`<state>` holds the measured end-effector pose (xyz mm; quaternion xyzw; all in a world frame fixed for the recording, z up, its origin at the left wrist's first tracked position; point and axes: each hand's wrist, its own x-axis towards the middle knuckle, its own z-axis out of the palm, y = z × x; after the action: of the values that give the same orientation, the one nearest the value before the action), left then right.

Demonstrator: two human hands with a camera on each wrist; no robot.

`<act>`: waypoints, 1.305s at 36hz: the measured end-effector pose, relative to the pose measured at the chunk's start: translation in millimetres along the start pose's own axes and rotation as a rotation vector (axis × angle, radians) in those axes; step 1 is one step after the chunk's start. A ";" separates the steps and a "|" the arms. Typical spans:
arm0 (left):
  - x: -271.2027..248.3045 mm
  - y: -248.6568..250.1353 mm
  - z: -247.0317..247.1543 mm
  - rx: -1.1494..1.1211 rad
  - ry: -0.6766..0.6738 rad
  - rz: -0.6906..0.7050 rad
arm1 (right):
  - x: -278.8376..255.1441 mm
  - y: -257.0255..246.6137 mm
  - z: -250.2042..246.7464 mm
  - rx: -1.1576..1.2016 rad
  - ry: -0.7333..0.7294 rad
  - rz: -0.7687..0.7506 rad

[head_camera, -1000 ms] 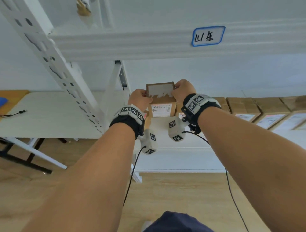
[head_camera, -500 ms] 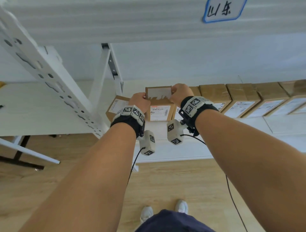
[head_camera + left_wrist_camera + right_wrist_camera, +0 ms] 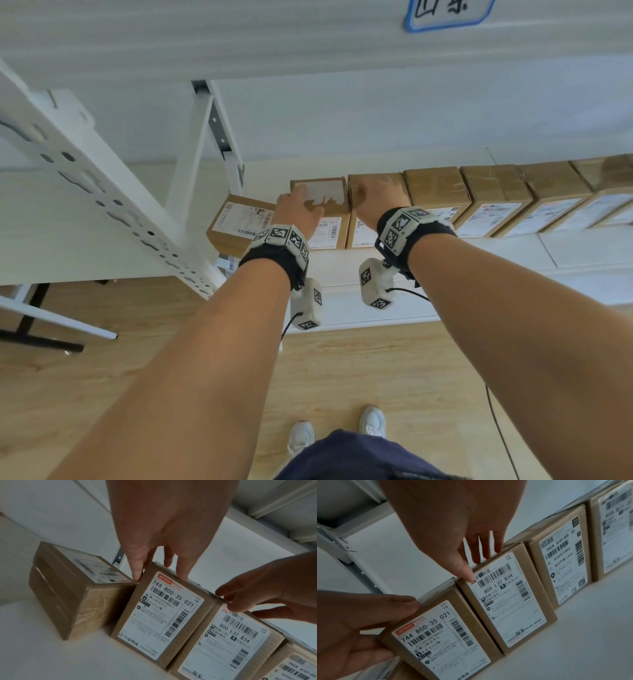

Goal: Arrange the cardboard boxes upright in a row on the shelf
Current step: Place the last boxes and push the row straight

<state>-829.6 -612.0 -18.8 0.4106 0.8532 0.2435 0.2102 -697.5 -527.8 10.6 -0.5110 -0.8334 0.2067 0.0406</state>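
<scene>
A cardboard box (image 3: 329, 197) labelled 744 800-35 021 stands upright on the white shelf (image 3: 445, 257), at the left end of a row of upright boxes (image 3: 496, 195). My left hand (image 3: 303, 205) rests on its top with straight fingers (image 3: 181, 574), thumb against its left side. My right hand (image 3: 376, 195) lies with straight fingers (image 3: 488, 553) on top of the neighbouring box (image 3: 510, 601), labelled 800 L37 B34, thumb at its front upper corner. Another box (image 3: 239, 219) lies flat just left of the row, touching the 744 box (image 3: 163, 615).
A white perforated upright post (image 3: 102, 192) slants at the left, with a rear post (image 3: 191, 154) beside the flat box. The upper shelf (image 3: 308, 41) hangs close overhead with a blue-bordered label (image 3: 445, 13). Wooden floor and my shoes are below.
The 744 box, held up by both hands before, now stands in the row. My right hand has shifted onto the neighbouring box and both hands' fingers have straightened.
</scene>
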 end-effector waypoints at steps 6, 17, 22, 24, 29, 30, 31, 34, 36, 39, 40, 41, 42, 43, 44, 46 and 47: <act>4.0 1.0 4.2 -0.001 0.072 0.014 | -3.0 7.0 3.8 -0.030 0.052 -0.047; 2.1 -0.1 4.1 -0.008 0.063 0.032 | -4.4 3.9 4.9 -0.056 0.060 -0.043; 1.0 -6.8 -3.7 -0.047 0.106 -0.006 | -4.7 -5.0 3.3 -0.050 0.074 -0.013; -1.9 -13.7 -9.3 -0.055 0.127 -0.057 | -5.7 -10.3 3.8 -0.038 0.079 -0.032; -6.7 -40.2 -23.4 0.056 0.110 -0.160 | -11.4 -23.2 11.5 -0.022 0.119 -0.075; -9.5 -43.7 -24.2 0.069 0.098 -0.150 | -12.9 -25.1 13.4 -0.019 0.112 -0.075; -10.6 -47.9 -23.4 0.105 0.093 -0.118 | -14.3 -26.8 15.4 -0.018 0.104 -0.075; -15.8 -53.5 -23.2 0.168 0.153 -0.075 | -17.3 -30.8 19.6 -0.012 0.097 -0.074; -14.7 -57.7 -20.6 0.224 0.122 -0.095 | -18.5 -33.3 21.3 -0.009 0.094 -0.071; -8.0 -67.6 -18.7 0.297 -0.018 -0.199 | -20.6 -35.1 23.1 -0.003 0.109 -0.067; -5.7 -71.7 -17.9 0.340 -0.055 -0.215 | -21.6 -35.2 24.6 -0.002 0.119 -0.067; -3.5 -76.0 -17.0 0.377 -0.091 -0.218 | -23.0 -35.2 26.7 -0.002 0.130 -0.066; -2.0 -80.1 -16.6 0.407 -0.118 -0.216 | -24.5 -35.2 29.0 -0.003 0.140 -0.063; -1.8 -83.4 -16.5 0.426 -0.136 -0.206 | -26.3 -35.3 31.5 -0.005 0.149 -0.059; -2.6 -85.5 -17.2 0.442 -0.139 -0.191 | -28.1 -35.0 33.9 -0.005 0.156 -0.056; -4.0 -90.0 -18.3 0.480 -0.126 -0.151 | -31.3 -34.5 38.1 0.000 0.164 -0.050; -5.7 -91.1 -19.4 0.497 -0.124 -0.126 | -32.9 -34.7 39.5 0.001 0.167 -0.047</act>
<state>-891.6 -670.8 -56.1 0.4099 0.8962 -0.0129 0.1693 -721.9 -581.9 -7.3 -0.5067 -0.8387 0.1630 0.1151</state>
